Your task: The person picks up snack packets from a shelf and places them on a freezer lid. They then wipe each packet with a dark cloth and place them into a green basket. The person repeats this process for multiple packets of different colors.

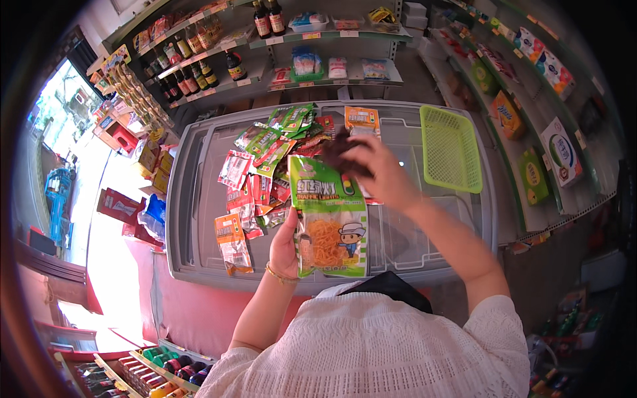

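Note:
My left hand [284, 245] holds a green and clear snack packet [328, 224] upright by its left edge, with orange shreds visible through its window. A dark cloth [343, 151], slightly blurred, is gripped in my right hand [380, 171], just above the packet's top right corner. Beyond and to the left, a loose pile of green, red and orange snack packets [261, 144] lies on the glass top of a chest freezer [199, 199]. One orange packet [233, 244] lies apart near the front left. Another orange packet [362, 117] rests behind my right hand.
A lime-green plastic basket [451, 149] sits on the freezer's right end. Shelves with sauce bottles [199, 74] and bagged goods [306, 64] stand behind; another shelf with boxes [561, 151] runs along the right. Cartons [149, 159] stand to the left, and bottled drinks [176, 365] at lower left.

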Demonstrator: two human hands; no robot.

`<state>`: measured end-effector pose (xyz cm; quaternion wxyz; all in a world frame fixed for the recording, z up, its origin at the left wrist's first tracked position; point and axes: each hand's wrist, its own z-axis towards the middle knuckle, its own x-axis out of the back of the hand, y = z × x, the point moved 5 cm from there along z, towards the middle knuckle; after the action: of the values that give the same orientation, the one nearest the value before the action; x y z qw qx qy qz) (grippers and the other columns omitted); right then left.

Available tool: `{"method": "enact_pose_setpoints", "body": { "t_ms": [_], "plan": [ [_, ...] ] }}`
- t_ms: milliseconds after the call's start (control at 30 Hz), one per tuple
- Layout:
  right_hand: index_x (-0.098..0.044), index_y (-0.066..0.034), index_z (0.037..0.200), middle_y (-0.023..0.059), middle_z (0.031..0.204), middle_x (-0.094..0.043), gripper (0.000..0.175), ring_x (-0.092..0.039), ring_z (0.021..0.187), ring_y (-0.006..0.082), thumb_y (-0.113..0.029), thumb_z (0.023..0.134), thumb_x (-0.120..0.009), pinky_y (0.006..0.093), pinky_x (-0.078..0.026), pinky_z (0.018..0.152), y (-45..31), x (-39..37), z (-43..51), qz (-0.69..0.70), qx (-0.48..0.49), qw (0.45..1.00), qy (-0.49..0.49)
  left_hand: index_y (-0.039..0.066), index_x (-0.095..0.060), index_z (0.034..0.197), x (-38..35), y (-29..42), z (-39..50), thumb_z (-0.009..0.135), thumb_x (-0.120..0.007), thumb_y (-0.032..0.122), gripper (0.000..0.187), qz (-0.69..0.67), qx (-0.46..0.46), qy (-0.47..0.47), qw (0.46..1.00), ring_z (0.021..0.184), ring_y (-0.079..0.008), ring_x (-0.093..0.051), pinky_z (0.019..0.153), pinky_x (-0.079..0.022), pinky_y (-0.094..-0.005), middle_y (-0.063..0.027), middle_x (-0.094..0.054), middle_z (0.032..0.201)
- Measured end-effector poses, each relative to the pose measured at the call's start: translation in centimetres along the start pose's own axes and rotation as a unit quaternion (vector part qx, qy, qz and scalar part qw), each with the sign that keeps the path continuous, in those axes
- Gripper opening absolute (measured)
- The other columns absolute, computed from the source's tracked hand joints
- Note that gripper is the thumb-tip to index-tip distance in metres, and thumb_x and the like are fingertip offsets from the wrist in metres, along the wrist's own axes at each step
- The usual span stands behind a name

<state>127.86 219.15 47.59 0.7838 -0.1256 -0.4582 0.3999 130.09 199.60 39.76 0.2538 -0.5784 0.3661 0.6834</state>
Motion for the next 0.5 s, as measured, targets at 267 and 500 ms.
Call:
{"method": "enact_pose_setpoints", "body": {
  "t_ms": [267, 500],
  "plan": [
    [-0.048, -0.0054, 0.136, 0.0054, 0.125, -0.059, 0.054, -0.059, 0.11, 0.017, -0.021, 0.089, -0.069, 0.0348, -0.05, 0.092, 0.7, -5.8, -6.8, 0.636, -0.364, 0.68, 0.034, 0.009, -0.04, 0.142, 0.9, 1.5, 1.6, 0.102, -0.039, 0.043, 0.053, 0.081, -0.147, 0.079, 0.983, 0.122, -0.0289, -0.054, 0.102, -0.044, -0.0476, -0.0121, -0.051, 0.137],
    [-0.052, -0.0009, 0.128, 0.0081, 0.114, -0.064, 0.052, -0.063, 0.1, 0.0166, -0.005, 0.081, -0.073, 0.0322, -0.052, 0.086, 0.7, -4.0, -6.3, 0.518, -0.344, 0.773, 0.121, 0.006, -0.022, 0.151, 2.1, 2.5, 2.4, 0.104, -0.033, 0.035, 0.057, 0.427, -0.303, 0.161, 0.837, 0.14, -0.0203, -0.027, 0.115, -0.021, -0.035, -0.0099, -0.029, 0.153]
  ]
}}
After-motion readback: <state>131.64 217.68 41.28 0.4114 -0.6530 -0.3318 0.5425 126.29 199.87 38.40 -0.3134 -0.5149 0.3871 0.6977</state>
